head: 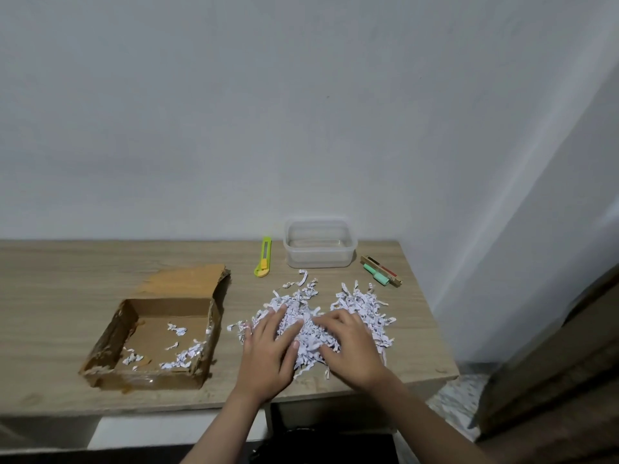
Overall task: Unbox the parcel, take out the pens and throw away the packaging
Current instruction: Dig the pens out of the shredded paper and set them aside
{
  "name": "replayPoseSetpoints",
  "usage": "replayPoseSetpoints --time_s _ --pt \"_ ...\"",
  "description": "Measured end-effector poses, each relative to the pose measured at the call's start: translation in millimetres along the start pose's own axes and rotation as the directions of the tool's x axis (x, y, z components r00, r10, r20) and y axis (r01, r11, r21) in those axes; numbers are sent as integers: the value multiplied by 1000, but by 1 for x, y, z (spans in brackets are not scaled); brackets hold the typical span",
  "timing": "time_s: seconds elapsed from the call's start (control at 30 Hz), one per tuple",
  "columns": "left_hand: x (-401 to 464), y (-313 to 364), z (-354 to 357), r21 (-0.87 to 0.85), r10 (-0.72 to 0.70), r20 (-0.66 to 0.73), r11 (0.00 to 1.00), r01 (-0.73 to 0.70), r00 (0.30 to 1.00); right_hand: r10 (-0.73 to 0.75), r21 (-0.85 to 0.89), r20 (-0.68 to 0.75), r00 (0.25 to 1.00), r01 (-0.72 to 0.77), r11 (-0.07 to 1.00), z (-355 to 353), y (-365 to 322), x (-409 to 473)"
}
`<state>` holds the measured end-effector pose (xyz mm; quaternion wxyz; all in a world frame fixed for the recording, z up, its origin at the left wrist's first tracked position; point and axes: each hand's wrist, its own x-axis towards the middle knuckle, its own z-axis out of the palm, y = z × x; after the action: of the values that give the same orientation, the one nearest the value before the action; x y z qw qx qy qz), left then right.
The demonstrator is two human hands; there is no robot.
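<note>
Table (pixel 50 390): light wood, across the lower half of the frame, its far edge against a pale wall (pixel 301 95).
Box (pixel 147 333): brown cardboard, lower left of the frame, open at the top; one flap folded back flat toward the wall. Tape and torn edges along its rim.
Inside box: only a few stray scraps of shredded paper on the floor, mostly toward the near right corner. No pens show in it.
Shreds (pixel 361 306): a loose heap of white paper strips on the table, lower centre, just right of the box. It spreads in two lobes, the right one reaching toward the pens.
Left hand (pixel 271 349): palm down on the left part of the heap, fingers spread and flat, gripping nothing that can be seen.
Right hand (pixel 348 343): palm down on the middle of the heap, fingers slightly curled into the strips; whether they pinch anything beneath cannot be told.
Hands together: side by side, fingertips nearly meeting over the heap.
Pens (pixel 380 276): right of centre, on the table near the right edge, behind the heap and apart from it. A mint-green one lies beside a darker, gold-edged piece; whether that is a pen or a case is unclear.
Tub (pixel 320 244): clear plastic, lidless, centre of the frame near the wall, left of the pens.
Cutter (pixel 263 257): yellow-green, lying just left of the tub, between it and the box flap.
</note>
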<state>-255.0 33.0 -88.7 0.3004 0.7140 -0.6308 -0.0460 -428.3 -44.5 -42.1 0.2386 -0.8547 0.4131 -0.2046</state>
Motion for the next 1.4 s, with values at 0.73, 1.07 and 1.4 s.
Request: replayPoseSetpoints --time_s 0.73,1.07,1.4 --pt "-21 -2 -12 157 125 38 979 -130 991 8 11 -146 989 -6 1000 -11 -10 26" --pt "-16 -3 -11 202 51 198 975 -92 979 211 -69 215 953 -201 977 -8 -7 44" --pt "-19 -10 -10 186 -21 168 982 -10 986 90 -278 25 996 -80 957 -9 -10 42"
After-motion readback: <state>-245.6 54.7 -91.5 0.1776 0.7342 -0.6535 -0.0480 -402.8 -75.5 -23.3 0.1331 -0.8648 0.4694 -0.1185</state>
